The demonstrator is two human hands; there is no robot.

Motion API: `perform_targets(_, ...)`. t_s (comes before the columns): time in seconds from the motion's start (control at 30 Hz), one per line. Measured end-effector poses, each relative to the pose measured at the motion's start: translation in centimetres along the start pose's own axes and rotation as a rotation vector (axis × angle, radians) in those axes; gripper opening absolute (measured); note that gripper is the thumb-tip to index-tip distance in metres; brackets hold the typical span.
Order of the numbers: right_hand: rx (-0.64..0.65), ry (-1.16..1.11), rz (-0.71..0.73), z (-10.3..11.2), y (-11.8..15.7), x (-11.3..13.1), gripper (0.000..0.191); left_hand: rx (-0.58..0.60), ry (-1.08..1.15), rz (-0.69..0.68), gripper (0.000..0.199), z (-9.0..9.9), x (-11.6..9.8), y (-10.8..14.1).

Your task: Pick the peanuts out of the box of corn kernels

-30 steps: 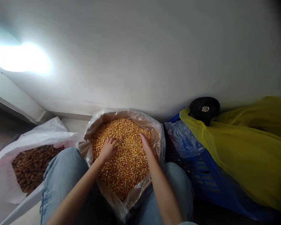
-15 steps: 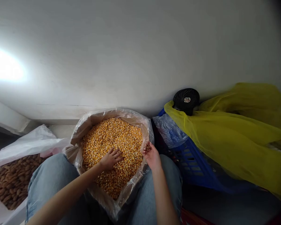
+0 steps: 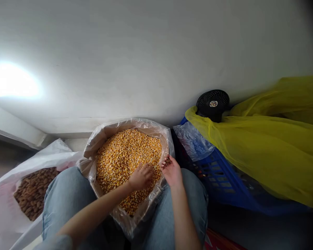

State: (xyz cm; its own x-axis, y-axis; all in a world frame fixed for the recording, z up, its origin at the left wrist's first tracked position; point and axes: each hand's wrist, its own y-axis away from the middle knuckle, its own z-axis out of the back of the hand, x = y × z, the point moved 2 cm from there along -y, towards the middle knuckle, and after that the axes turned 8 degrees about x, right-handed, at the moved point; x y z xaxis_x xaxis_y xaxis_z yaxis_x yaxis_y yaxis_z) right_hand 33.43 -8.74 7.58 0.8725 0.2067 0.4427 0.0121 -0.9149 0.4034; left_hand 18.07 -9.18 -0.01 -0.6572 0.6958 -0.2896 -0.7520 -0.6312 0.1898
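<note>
A plastic-lined bag (image 3: 90,149) full of yellow corn kernels (image 3: 117,149) stands between the knees. My left hand (image 3: 142,177) rests on the kernels right of the middle, palm down, its fingers slightly bent and apart. At the bag's right rim is my right hand (image 3: 171,170), palm turned up and fingers curled. A few small dark bits lie at its fingertips, too small to name.
On the left, a white sack (image 3: 5,205) holds brown, almond-like nuts (image 3: 35,191). To the right are a blue crate (image 3: 221,177), clear plastic (image 3: 195,140), yellow netting (image 3: 271,149) and a black fan (image 3: 213,104). A pale wall (image 3: 146,62) rises behind.
My left hand has moved right across the kernels, towards my right hand, and its fingers are more bent. My right hand stays at the rim. The view has shifted slightly.
</note>
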Motion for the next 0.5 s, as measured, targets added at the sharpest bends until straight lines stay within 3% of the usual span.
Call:
perform_targets(0.03, -0.007, 0.0, -0.015, -0.1, -0.1, -0.2, 0.005, 0.033, 0.042, -0.099, 0.048, -1.5, -1.9, -0.5)
perform_targets(0.07, -0.02, 0.0, -0.032, -0.1, -0.2, -0.4, 0.005, 0.05, 0.052, -0.098, 0.048, -2.8, -3.3, -1.2)
perform_targets(0.13, -0.038, -0.008, -0.067, 0.1, -0.2, -0.6, 0.004, 0.061, 0.063, -0.041, 0.049, -4.9, -4.9, -2.7)
perform_targets(0.2, -0.031, -0.023, -0.082, 0.4, -0.1, -0.5, 0.004, 0.067, 0.065, 0.028, 0.049, -6.0, -5.3, -4.1)
perform_targets(0.33, -0.028, 0.021, -0.03, 1.2, 0.2, 0.0, 0.004, 0.066, 0.074, 0.106, 0.036, -6.2, -3.5, -5.6)
perform_targets(0.5, -0.064, 0.131, 0.04, 1.2, 0.6, 0.0, 0.008, 0.041, 0.076, 0.186, 0.032, -5.1, 1.2, -5.1)
